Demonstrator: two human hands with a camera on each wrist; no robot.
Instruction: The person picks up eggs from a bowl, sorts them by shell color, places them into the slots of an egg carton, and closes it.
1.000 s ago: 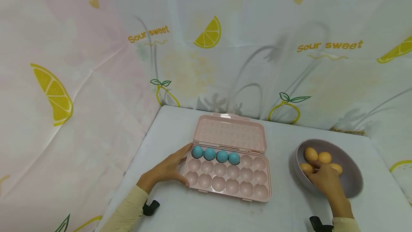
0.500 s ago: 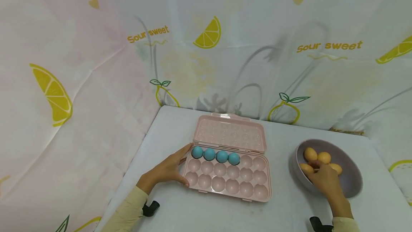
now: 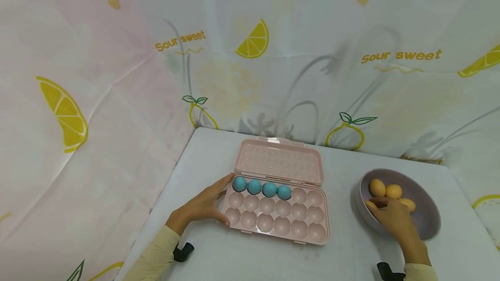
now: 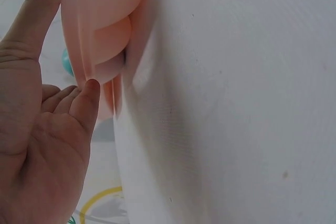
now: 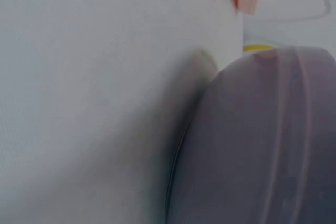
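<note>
A pink egg box point(image 3: 275, 207) lies with its lid up on the white table. Blue eggs point(image 3: 269, 189) fill part of its far row. My left hand point(image 3: 201, 203) holds the box's left end, thumb at the near corner and fingers at the far one; the left wrist view shows this hand point(image 4: 58, 129) against the box's side point(image 4: 105, 3). At the right, my right hand point(image 3: 394, 218) reaches into a grey-mauve bowl point(image 3: 427, 216) and grips a yellow-brown egg point(image 3: 368, 204), mostly covered by the fingers. Several more such eggs point(image 3: 393, 191) lie in the bowl.
The lid point(image 3: 279, 161) leans back behind the egg box. A fabric backdrop point(image 3: 297, 77) printed with lemons rises at the table's far and left edges. In the right wrist view, the bowl's outer wall point(image 5: 252, 145) blocks sight of the right hand.
My right fingers have closed further over the egg at the bowl's left, so less of it shows. My left hand and the egg box have stayed in place.
</note>
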